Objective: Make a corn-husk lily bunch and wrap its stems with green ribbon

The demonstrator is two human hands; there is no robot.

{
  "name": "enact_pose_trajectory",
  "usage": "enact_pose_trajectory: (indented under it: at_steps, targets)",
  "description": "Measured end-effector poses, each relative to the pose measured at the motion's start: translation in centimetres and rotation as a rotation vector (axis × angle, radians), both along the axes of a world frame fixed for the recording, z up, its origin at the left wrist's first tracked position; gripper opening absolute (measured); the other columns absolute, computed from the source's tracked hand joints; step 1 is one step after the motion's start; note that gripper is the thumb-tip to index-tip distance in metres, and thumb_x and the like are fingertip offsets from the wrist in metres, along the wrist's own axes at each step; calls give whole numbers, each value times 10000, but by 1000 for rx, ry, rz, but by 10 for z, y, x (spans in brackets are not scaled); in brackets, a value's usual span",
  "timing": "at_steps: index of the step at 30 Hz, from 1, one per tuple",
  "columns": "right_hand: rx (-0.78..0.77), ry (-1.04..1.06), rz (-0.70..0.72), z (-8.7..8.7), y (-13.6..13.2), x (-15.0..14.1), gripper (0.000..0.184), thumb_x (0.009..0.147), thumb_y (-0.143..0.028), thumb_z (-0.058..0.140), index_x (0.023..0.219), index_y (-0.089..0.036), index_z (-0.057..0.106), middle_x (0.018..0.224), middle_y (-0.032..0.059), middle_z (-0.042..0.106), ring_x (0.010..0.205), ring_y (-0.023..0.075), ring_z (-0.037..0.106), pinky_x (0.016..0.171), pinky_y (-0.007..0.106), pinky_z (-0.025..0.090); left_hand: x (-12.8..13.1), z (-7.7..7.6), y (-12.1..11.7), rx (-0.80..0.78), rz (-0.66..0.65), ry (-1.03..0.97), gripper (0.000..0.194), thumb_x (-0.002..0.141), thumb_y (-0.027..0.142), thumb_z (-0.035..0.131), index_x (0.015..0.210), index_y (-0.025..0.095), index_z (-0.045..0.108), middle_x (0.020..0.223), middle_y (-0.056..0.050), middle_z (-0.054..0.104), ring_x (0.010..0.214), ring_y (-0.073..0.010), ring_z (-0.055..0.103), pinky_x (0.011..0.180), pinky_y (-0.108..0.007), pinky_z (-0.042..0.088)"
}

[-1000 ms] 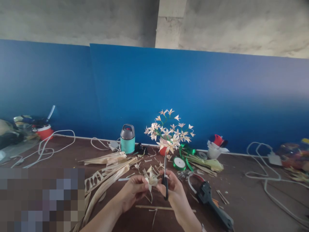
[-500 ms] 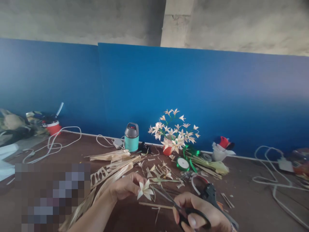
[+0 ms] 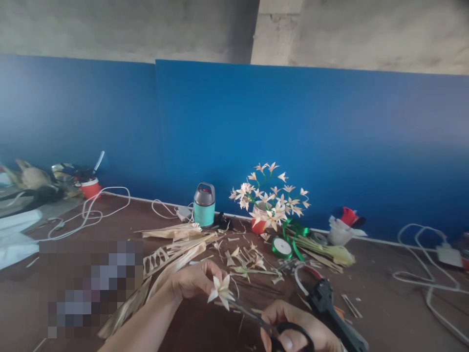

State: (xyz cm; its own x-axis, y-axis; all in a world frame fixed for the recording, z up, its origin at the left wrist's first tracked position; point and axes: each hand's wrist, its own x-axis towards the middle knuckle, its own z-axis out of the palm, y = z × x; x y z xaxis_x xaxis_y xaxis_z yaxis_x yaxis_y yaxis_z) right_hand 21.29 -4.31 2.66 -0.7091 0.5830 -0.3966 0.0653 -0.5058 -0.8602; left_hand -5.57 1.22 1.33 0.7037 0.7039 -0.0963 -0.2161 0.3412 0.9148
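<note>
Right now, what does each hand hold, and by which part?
The left hand pinches the pale flower behind its petals; the exact spot is hidden. The right hand grips the scissors by the black handles.

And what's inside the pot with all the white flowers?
White flowers stick up above the pot. Some hang across its rim and front, so what's down inside, or holds them up, is hidden.

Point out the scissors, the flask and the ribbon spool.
Scissors point(image 3: 253, 317), head view: on the blades.
Flask point(image 3: 204, 214), head view: on its turquoise body.
Ribbon spool point(image 3: 281, 247), head view: on its white disc.
</note>
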Motion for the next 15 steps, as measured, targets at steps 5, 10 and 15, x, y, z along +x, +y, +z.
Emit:
enact_pose_trajectory:
  at_steps: [5,10,15]
  targets:
    - [19,24,-79,-2,-7,0,341,619,-366,709,851,-123,648,511,-36,505,447,54,434,454,146,307,1,2,-1,-10,-12,-27,265,388,353,835,531,183,690,597,-10,527,522,-111,403,513,-248,270]
    - [-2,21,-61,-5,-6,-1,368,612,-386,717,857,-124,638,546,-28,519,474,62,467,472,151,322,2,2,-2,5,-28,-20,291,372,380,838,519,180,685,595,-11,524,566,-127,414,531,-250,282]
    - [-11,46,19,-7,-1,-1,392,635,-385,711,877,-90,624,569,-26,528,464,42,449,444,138,295,2,-1,2,5,-93,-47,287,388,323,841,550,147,684,608,-4,545,560,-112,435,529,-239,305]
